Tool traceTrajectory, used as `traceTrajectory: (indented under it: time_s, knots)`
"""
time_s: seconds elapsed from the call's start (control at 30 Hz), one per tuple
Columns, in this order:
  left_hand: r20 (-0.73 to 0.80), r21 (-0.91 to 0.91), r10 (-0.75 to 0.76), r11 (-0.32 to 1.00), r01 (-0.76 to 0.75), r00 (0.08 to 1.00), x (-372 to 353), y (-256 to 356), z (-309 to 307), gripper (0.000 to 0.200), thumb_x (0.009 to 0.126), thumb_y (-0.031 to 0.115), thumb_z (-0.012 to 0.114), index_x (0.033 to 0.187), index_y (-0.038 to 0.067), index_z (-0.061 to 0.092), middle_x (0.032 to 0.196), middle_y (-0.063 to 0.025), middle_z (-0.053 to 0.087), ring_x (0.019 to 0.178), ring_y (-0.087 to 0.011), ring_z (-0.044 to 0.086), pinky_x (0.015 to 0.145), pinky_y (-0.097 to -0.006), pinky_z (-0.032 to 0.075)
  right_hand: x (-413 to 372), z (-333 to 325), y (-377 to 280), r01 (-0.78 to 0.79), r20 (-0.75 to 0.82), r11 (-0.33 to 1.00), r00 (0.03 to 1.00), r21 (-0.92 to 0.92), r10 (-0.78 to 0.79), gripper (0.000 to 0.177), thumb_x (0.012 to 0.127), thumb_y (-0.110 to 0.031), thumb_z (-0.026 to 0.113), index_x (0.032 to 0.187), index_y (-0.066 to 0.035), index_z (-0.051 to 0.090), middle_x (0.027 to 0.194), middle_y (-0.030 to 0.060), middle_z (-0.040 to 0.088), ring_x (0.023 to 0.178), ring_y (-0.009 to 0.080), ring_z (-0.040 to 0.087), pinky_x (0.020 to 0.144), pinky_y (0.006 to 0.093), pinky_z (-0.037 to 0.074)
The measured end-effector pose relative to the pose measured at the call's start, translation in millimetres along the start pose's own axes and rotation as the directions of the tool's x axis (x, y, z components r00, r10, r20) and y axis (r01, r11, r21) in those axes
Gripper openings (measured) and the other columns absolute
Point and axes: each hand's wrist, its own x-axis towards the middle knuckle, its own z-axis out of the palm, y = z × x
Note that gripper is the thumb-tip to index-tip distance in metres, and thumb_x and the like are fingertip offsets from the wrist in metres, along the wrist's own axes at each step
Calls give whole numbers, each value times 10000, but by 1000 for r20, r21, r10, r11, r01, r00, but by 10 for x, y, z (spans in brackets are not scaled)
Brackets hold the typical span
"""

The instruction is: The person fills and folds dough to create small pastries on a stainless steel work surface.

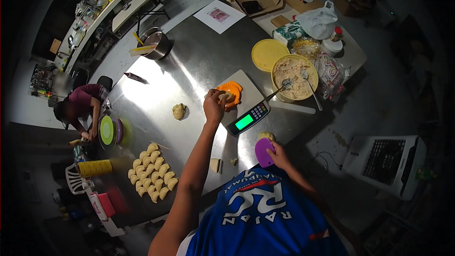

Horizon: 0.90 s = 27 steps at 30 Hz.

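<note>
My left hand (214,106) is at an orange mold (232,90) on the digital scale (250,96), its fingers closed on a small piece of dough (229,97). My right hand (279,155) grips a purple scraper (263,152) at the table's near edge. Just behind the scraper is a lump of dough (267,135). A cut dough piece (215,165) and a small scrap (234,161) lie left of it. Another dough ball (178,111) sits left of the scale. Folded dumplings (152,173) stand in rows at the lower left.
A yellow tub of filling (296,78) with spoons stands right of the scale, beside its yellow lid (269,55). At the back left is a metal pot (157,43). A paper sheet (219,16) lies at the back. Another person (85,102) leans at the table's left edge.
</note>
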Motion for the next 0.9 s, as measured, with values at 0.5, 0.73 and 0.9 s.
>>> traceTrajectory:
  time_s: [0.5, 0.73, 0.9]
  knots:
    - [479, 1, -42, 999, 48, 877, -2031, 178, 201, 315, 749, 237, 700, 1008, 61, 672, 946, -133, 644, 876, -312, 632, 763, -401, 528, 2, 132, -796, 206, 182, 694, 977, -690, -108, 264, 910, -199, 526, 1126, -49, 496, 644, 205, 621, 616, 424, 620, 549, 522, 485]
    - [377, 78, 23, 995, -56, 926, -2208, 158, 312, 130, 794, 154, 609, 790, 26, 634, 848, -146, 622, 802, -313, 611, 689, -414, 498, -20, 316, -1208, 300, 203, 557, 952, -775, -230, 144, 898, -158, 536, 991, -56, 495, 607, 183, 608, 568, 381, 625, 500, 466, 493]
    - [390, 94, 38, 992, -81, 920, -2240, 111, 312, 126, 784, 139, 598, 772, 18, 633, 837, -151, 617, 799, -313, 612, 694, -418, 494, 60, 608, -660, 341, 277, 528, 940, -778, -199, 145, 867, -113, 514, 993, -50, 476, 619, 177, 624, 587, 365, 648, 517, 456, 510]
